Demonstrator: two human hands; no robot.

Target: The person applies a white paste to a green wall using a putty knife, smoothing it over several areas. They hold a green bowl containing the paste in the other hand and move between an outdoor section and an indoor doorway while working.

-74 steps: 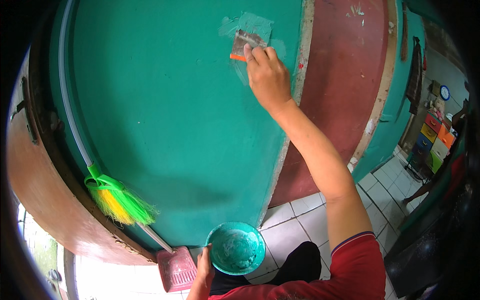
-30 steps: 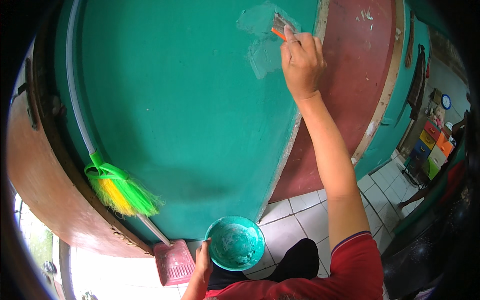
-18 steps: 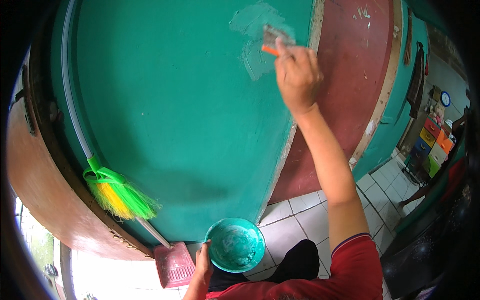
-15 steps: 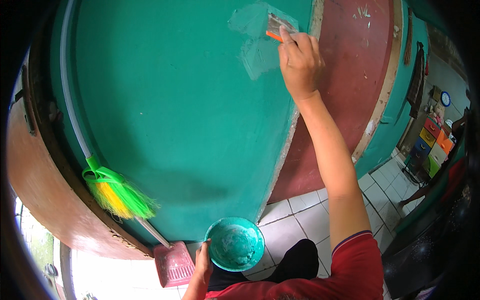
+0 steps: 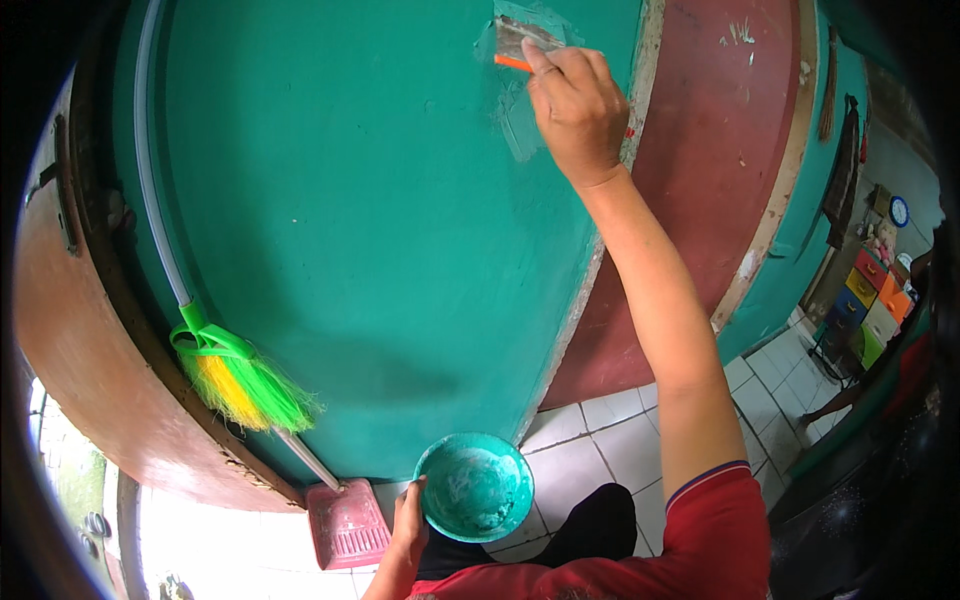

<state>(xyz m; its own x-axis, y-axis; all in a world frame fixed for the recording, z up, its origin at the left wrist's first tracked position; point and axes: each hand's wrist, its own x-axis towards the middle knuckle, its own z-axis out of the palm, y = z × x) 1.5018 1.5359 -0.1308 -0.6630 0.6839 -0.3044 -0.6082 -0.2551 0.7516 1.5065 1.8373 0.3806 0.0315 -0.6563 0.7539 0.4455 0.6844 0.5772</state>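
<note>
High on the green wall [image 5: 350, 200], my right hand [image 5: 580, 112] grips a putty knife [image 5: 520, 42] with an orange edge. Its blade lies against a wet, paler patch of filler [image 5: 517, 125], and my index finger presses along it. Low down in front of me, my left hand [image 5: 409, 515] holds the rim of a round green bowl [image 5: 475, 487]. Whitish-green paste is smeared over the inside of the bowl. The left fingers under the bowl are hidden.
A green and yellow broom [image 5: 245, 375] leans upside down at the left, beside a red dustpan [image 5: 347, 525]. Right of the wall edge is a reddish-brown door panel [image 5: 700, 180]. Colourful drawers [image 5: 865, 290] stand far right on white floor tiles [image 5: 630, 440].
My right hand has moved left and slightly up with the putty knife, across the filler patch, which now looks narrower. My left hand still holds the bowl in nearly the same place.
</note>
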